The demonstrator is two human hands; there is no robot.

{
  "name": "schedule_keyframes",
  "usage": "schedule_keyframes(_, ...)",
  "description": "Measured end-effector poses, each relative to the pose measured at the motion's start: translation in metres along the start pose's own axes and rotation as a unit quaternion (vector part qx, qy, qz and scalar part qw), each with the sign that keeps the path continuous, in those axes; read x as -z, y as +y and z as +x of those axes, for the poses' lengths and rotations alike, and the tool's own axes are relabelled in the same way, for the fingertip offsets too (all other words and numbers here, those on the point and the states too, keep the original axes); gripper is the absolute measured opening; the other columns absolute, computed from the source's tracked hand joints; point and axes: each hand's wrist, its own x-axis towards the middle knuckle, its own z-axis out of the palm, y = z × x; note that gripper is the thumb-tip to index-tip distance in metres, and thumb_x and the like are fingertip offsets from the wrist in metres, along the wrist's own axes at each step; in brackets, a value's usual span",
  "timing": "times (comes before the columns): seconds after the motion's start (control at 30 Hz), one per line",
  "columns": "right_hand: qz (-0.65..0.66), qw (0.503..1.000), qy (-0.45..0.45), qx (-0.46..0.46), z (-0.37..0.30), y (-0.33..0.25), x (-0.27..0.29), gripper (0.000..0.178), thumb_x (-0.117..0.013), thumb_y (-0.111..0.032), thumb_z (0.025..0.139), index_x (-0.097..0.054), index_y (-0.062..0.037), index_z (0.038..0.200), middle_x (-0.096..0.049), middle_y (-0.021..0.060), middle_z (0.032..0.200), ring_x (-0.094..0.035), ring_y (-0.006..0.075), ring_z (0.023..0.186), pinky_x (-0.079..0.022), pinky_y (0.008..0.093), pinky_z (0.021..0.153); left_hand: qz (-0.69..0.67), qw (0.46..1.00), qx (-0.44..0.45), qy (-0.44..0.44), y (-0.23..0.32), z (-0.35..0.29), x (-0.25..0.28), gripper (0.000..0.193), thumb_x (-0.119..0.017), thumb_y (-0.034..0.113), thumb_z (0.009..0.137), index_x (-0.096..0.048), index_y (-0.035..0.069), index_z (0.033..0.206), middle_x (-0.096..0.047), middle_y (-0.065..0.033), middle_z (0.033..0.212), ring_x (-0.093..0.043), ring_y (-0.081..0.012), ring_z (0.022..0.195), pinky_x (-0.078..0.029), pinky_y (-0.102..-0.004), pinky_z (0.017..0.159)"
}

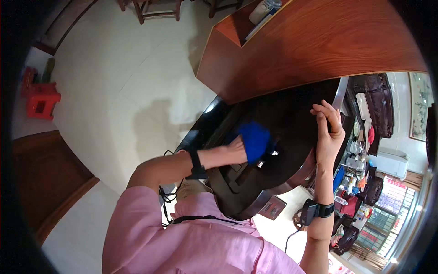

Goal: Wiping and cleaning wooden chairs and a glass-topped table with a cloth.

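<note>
My left hand (237, 150) is on a bright blue cloth (254, 140), which is blurred by motion. The cloth lies against a dark, glossy wooden piece of furniture (292, 155) with a curved edge. Most of the left fingers are hidden behind the cloth. Raised at the furniture's right side, my right hand (330, 125) has its fingers loosely bent and apart, with nothing seen in it. Whether its fingertips touch the wood, I cannot tell. Both wrists wear black straps, the right one with a small box and cable.
A reddish-brown wooden panel (310, 50) rises beyond the dark furniture, with a jar (264, 11) in its open compartment. Red plastic stools (43, 99) stand far left, and wooden stool legs (157, 11) at the top. Cluttered household items (353, 178) fill the right side. Black cables (166, 196) hang beside me.
</note>
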Motion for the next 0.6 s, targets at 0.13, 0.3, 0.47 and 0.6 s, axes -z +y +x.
schedule_keyframes(0.13,0.01,1.0,0.003,0.003,0.002,0.003,-0.004,0.015,-0.06,-0.008,0.095,-0.074,-0.0062,0.101,-0.074,0.0039,0.094,-0.058,0.0224,0.12,-0.025,0.0454,0.116,0.19,0.964,-0.188,0.004,-0.025,0.02,0.022,0.014,-0.059,0.019,0.087,-0.07,0.014,0.094,-0.066,-0.0172,0.08,-0.061,-0.0393,0.07,-0.046,-0.0464,0.063)
schedule_keyframes(0.3,0.01,1.0,0.014,0.007,0.001,0.006,-0.006,0.015,-0.06,-0.008,0.095,-0.074,-0.0063,0.1,-0.073,0.0044,0.097,-0.059,0.0228,0.118,-0.026,0.046,0.116,0.125,0.975,-0.18,-0.018,-0.012,0.023,0.029,0.019,-0.06,0.022,0.087,-0.067,0.015,0.103,-0.068,-0.0152,0.085,-0.065,-0.0376,0.077,-0.046,-0.0478,0.063)
schedule_keyframes(0.47,0.029,0.999,0.022,0.006,0.003,0.003,-0.004,0.017,-0.057,-0.008,0.097,-0.071,-0.0078,0.106,-0.073,0.0031,0.097,-0.061,0.0229,0.117,-0.026,0.0475,0.116,-0.019,0.997,-0.071,0.021,-0.01,0.005,0.013,0.021,-0.059,0.02,0.091,-0.066,0.011,0.108,-0.066,-0.0224,0.097,-0.065,-0.0403,0.087,-0.051,-0.045,0.071)
schedule_keyframes(0.6,-0.003,1.0,0.007,0.017,0.0,0.007,-0.004,0.019,-0.057,-0.007,0.095,-0.071,-0.0091,0.109,-0.072,0.0034,0.099,-0.061,0.0238,0.117,-0.026,0.0488,0.117,0.052,0.994,0.093,-0.025,0.034,-0.005,0.034,0.029,-0.057,0.02,0.093,-0.063,0.007,0.117,-0.065,-0.0215,0.111,-0.063,-0.0369,0.104,-0.051,-0.0415,0.087)
